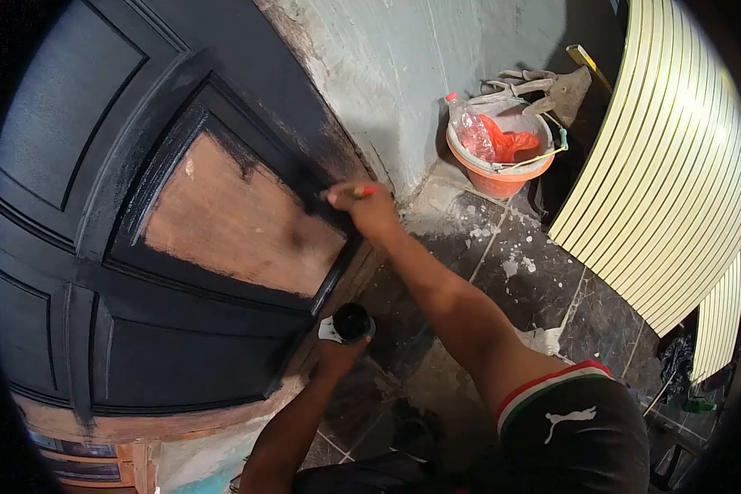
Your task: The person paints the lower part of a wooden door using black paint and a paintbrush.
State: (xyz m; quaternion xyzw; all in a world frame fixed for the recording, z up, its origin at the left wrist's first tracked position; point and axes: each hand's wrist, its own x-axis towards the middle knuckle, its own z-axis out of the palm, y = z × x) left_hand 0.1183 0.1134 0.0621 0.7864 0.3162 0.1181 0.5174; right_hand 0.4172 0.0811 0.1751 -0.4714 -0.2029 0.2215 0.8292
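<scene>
My right hand point(372, 216) grips a paintbrush point(364, 192); its red handle end sticks out past my fingers. The bristle end is hard to make out against the dark frame of a panelled door point(198, 300). Most of the door is coated black, while one inset panel point(230, 222) shows bare reddish-brown wood with black along its edges. Lower down, my left hand point(342, 352) is wrapped around a small container point(354, 323) of black paint, held upright with its mouth facing me. A whitish patch shows on the container's left side.
An orange bucket point(502, 181) holding a clear plastic bottle point(472, 136) and red plastic stands by the grey wall point(387, 74). Work gloves point(523, 86) lie behind it. Ribbed cream panels point(667, 181) lean at the right. Pale splatters mark the dark tiled floor point(510, 255).
</scene>
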